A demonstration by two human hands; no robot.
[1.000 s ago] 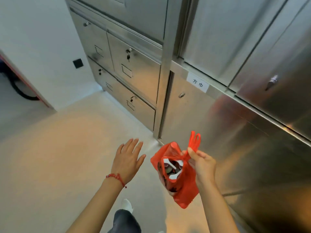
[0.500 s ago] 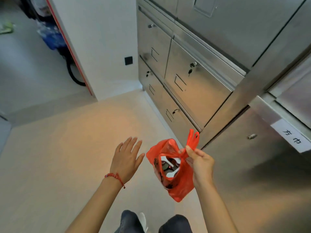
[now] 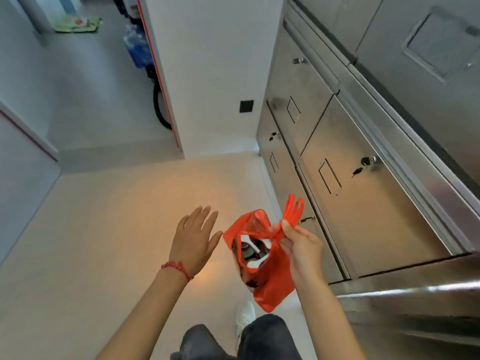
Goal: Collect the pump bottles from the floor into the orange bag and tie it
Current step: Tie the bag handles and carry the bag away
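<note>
Orange bag (image 3: 272,281): thin, limp film, weighted by bottles; handles pinched in right hand (image 3: 301,245) (best grasped there). Left hand (image 3: 193,241) released, beside.

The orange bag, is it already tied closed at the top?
No, the orange bag hangs with its mouth open, and only the right hand pinches its handles while the left hand is beside it.

Orange bag (image 3: 272,284), red bracelet (image 3: 176,268), silver steel cabinets (image 3: 363,203), cream floor (image 3: 104,229), white shoe (image 3: 245,314)
</note>
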